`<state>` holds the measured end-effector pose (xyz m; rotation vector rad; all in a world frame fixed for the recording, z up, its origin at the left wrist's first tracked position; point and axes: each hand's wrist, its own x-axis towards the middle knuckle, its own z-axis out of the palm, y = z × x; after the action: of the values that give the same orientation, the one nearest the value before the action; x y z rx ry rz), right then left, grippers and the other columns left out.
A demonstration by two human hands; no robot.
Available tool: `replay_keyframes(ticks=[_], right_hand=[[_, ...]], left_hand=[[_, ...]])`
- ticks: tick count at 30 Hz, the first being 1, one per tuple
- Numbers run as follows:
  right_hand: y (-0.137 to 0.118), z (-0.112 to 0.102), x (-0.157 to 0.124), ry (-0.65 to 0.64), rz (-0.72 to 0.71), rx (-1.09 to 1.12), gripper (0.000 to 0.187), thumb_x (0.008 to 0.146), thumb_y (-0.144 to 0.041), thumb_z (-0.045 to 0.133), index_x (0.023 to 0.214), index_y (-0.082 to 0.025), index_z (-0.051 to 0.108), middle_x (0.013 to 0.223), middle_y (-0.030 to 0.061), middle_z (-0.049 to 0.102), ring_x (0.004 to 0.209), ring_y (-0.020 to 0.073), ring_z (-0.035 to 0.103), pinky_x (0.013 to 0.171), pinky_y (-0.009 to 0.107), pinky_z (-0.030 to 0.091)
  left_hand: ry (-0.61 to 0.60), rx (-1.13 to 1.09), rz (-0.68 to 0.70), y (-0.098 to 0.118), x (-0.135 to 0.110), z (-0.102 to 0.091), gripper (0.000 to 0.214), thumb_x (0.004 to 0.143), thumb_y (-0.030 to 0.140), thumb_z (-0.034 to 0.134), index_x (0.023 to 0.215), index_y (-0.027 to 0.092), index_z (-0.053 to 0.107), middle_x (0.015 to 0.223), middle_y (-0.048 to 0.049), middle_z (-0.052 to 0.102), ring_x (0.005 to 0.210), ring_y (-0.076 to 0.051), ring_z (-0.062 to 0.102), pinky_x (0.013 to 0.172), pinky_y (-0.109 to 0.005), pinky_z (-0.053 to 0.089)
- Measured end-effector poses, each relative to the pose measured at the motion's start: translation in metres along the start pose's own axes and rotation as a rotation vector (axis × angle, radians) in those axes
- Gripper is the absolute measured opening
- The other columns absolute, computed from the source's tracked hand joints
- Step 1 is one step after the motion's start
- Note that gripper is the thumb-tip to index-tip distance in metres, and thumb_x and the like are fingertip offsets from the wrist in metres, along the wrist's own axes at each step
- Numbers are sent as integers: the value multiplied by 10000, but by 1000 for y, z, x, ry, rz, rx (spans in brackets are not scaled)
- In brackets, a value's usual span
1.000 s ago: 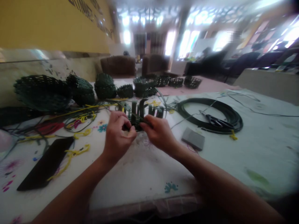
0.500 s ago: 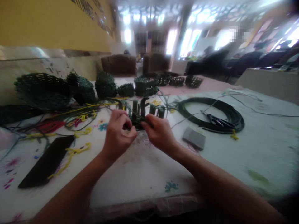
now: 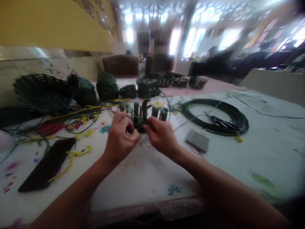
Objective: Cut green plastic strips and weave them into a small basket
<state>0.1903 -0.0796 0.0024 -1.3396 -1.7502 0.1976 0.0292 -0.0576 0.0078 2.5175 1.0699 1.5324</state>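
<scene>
A small dark green woven piece (image 3: 143, 116), with several upright strips standing out of it, sits on the white cloth-covered table (image 3: 147, 171). My left hand (image 3: 120, 136) is closed on its left side, fingers curled round the weave. On the right side my right hand (image 3: 160, 135) pinches a green strip against the same piece. Both hands touch it at table height, close together.
Several finished dark green baskets (image 3: 43, 92) line the back left. A coil of green strip (image 3: 214, 116) with scissors (image 3: 222, 122) lies right. A grey block (image 3: 197, 140) is near my right hand, a black flat object (image 3: 46, 165) and loose yellow and red strands (image 3: 78, 122) left.
Both hands keep their hold on the woven piece; it and the hands have shifted only very slightly, and the view has drifted a little.
</scene>
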Motion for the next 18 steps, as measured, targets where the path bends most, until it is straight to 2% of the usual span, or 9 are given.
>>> replay_keyframes(ticks=[7,18], right_hand=[[-1,-7,5,-118,9,1,265,817,-217,598,653,-204,390,566,-46,435,521,93,362,528,257,229],[1,-5,4,-68,13,-43,279,823,-215,579,644,-208,364,555,-43,418,522,97,332,539,265,228]], left_hand=[[-4,-6,-6,-2,1,0,194,734,49,586,673,182,459,909,-44,485,852,-161,505,692,-296,453],[-13,11,18,-1,0,1,206,746,43,593,694,186,454,904,-37,485,853,-161,510,717,-306,459]])
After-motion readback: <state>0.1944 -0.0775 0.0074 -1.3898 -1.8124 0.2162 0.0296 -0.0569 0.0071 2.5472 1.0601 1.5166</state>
